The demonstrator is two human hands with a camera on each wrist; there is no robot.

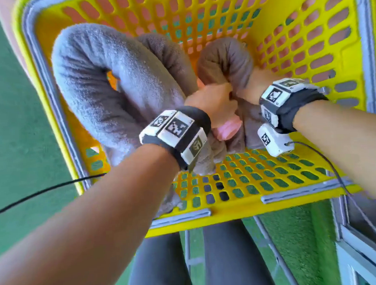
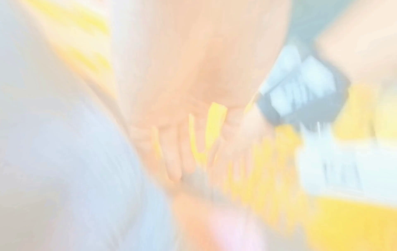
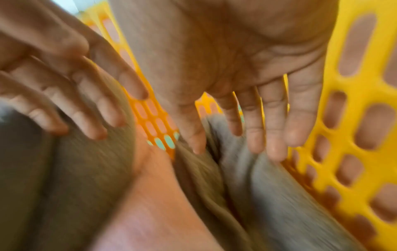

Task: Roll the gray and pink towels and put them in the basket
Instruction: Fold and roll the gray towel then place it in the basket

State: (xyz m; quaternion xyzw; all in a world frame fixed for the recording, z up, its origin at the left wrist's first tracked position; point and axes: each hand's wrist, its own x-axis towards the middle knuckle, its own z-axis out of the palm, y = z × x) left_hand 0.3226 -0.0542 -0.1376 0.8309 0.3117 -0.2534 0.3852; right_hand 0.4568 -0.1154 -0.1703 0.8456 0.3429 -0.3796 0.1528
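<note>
Both our left hand and right hand reach into the yellow perforated plastic basket, fingers straight and released. Beneath them lies the rolled fluffy gray towel, wrapping the pink towel.

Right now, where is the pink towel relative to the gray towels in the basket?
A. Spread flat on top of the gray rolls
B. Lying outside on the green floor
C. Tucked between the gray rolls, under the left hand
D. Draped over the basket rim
C. In the head view the pink towel peeks out between the gray towels just below the left hand, all of it inside the yellow basket.
</note>
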